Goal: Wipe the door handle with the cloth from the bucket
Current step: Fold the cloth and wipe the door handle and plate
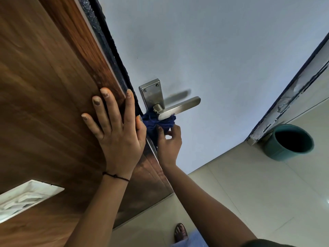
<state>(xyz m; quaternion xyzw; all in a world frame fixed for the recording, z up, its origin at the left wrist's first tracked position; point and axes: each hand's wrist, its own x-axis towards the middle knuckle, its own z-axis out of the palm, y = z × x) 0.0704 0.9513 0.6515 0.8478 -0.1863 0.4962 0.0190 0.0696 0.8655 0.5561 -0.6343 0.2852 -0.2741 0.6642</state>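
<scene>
A silver lever door handle (179, 107) on a metal back plate (153, 93) sticks out from a pale grey door. A bunched dark blue cloth (156, 123) presses against the underside of the lever near its pivot. My right hand (169, 141) grips the cloth from below. My left hand (115, 129) lies flat with fingers spread on the brown wooden panel (44, 95), its thumb at the panel's edge beside the cloth. A teal bucket (288, 142) stands on the floor at the right; its inside looks dark.
Pale floor tiles (249, 193) fill the lower right. A worn door frame (292, 90) rises above the bucket. My sandalled foot (180, 232) shows at the bottom. A white carved inset (23, 198) sits low on the wooden panel.
</scene>
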